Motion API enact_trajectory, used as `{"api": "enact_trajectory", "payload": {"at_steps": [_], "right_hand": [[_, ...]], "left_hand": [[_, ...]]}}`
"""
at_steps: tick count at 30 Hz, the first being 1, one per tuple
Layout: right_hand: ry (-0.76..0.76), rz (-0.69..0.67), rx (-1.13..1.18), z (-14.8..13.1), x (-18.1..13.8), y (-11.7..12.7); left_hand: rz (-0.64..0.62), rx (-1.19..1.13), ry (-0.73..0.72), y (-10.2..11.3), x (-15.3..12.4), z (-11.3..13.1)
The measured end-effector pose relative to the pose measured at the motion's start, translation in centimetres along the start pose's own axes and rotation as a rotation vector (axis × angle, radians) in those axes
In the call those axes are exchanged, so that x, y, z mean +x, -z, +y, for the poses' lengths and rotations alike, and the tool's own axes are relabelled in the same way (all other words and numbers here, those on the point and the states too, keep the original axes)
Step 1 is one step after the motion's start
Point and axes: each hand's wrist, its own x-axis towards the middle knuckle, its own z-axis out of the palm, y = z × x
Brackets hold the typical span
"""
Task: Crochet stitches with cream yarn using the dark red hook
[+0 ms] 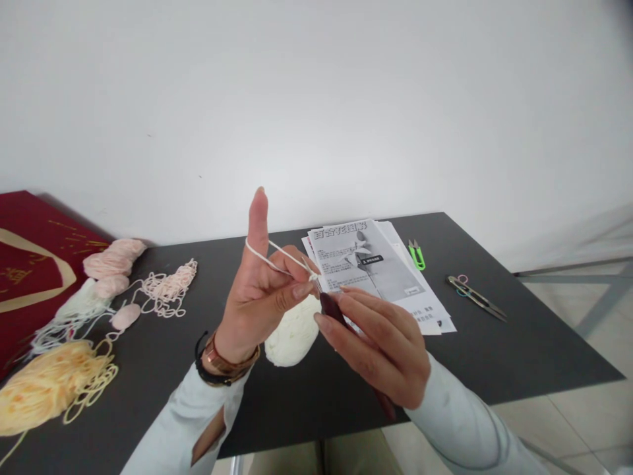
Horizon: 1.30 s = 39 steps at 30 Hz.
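Observation:
My left hand (262,290) is raised over the dark table (519,343), forefinger pointing up with a strand of white yarn (277,256) looped round it; thumb and other fingers pinch the strand near a small knot. My right hand (380,343) grips a dark red crochet hook (332,309) whose tip meets the yarn at that pinch. A white yarn ball (291,336) lies on the table just behind and below both hands.
Printed instruction sheets (376,270) lie behind the hands. Green thread snips (416,254) and metal scissors (475,298) rest at the right. Pink yarn (116,260), a loose pink tangle (168,287) and yellow yarn (49,386) lie left, beside a red box (30,264).

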Motion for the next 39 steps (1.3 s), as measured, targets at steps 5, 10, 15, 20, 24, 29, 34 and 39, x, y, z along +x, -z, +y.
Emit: {"api": "enact_trajectory", "payload": {"at_steps": [5, 10, 15, 20, 24, 29, 34, 39], "right_hand": [[-0.240, -0.023, 0.219, -0.5, 0.3, 0.4], [-0.307, 0.087, 0.325, -0.6, 0.5, 0.2], [-0.424, 0.153, 0.429, -0.6, 0.8, 0.2], [-0.638, 0.281, 0.560, -0.3, 1.2, 0.1], [-0.754, 0.333, 0.700, 0.2, 1.5, 0.0], [-0.885, 0.368, 0.859, 0.5, 1.4, -0.1], [-1.000, 0.352, 0.941, 0.5, 1.4, 0.2], [-1.039, 0.365, 1.003, 0.8, 1.7, 0.2]], "left_hand": [[-0.031, 0.142, -0.049, 0.6, 0.2, -0.1], [-0.045, 0.188, -0.056, 1.2, 0.4, 0.0], [-0.091, 0.196, 0.009, 1.5, 0.4, 0.2], [-0.169, 0.134, 0.020, 1.9, 0.5, 0.0], [-0.235, 0.009, 0.079, 2.0, 0.5, 0.0], [-0.223, -0.062, 0.189, 1.6, 0.3, 0.4], [-0.203, -0.052, 0.237, 1.4, 0.2, 0.6], [-0.185, -0.104, 0.290, 1.3, 0.2, 0.5]]}}
